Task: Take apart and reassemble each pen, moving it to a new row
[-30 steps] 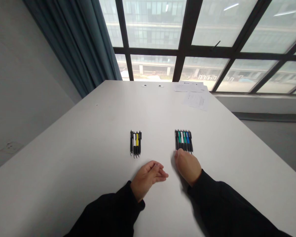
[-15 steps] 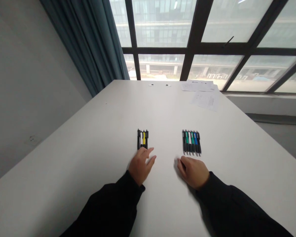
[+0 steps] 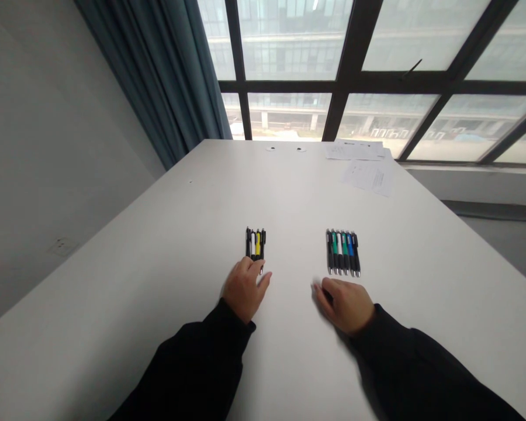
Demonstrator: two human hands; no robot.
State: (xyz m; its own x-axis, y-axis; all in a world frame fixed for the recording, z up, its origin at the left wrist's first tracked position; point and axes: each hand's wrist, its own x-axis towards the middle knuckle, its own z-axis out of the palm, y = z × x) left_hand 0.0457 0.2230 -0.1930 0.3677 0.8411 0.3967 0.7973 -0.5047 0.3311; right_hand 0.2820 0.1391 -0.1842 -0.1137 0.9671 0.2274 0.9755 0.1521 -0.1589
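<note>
A: "How will the left row of pens (image 3: 255,244), at lower center, handle?"

B: "Light, stiff, a little slippery; a pinch at mid-barrel suits them. The left hand (image 3: 244,290) curls narrowly over their lower ends, though whether it holds one is hard to tell."

A: "And the right hand (image 3: 344,305)?"

B: "Slightly blurred, loosely open and empty, just below the right row of pens (image 3: 342,252) on the white surface (image 3: 158,245). Since the earlier frame, the left hand's fingers have drawn closer together."

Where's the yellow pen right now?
In the head view, the yellow pen lies on the white table left of centre, between a white pen and a black pen, just above the person's left hand.
</note>
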